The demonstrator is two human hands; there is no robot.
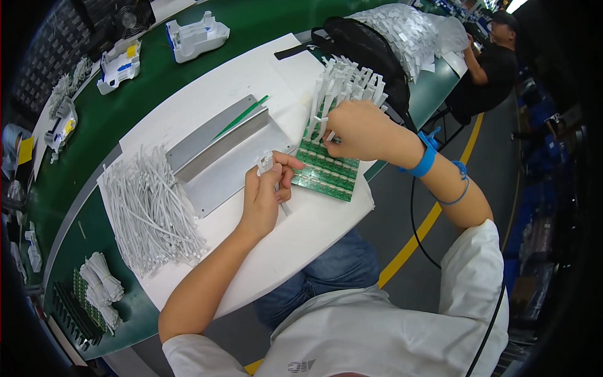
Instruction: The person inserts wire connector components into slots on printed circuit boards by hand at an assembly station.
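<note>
A green circuit board panel (pixel 325 173) lies on the white work surface (pixel 276 241), with rows of small pale connectors across it. Many white flat cables (pixel 342 76) stand up from its far end. Over the board, my right hand (pixel 364 131) pinches a white cable, its fingertips down at a connector row. Just left of the board, my left hand (pixel 262 200) is closed around one or more white cables, whose connector ends (pixel 265 163) stick up past the thumb; how many it holds I cannot tell. A blue wrist strap (pixel 424 158) is on my right wrist.
Left of my left hand sit an angled grey metal plate (pixel 220 139) with a green stick (pixel 242 117) on it, and a large heap of white cables (pixel 147 210). Beyond are a black bag (pixel 370 53), a bulging plastic bag (pixel 402 34), white plastic housings (pixel 198 38) and a seated person (pixel 493 69).
</note>
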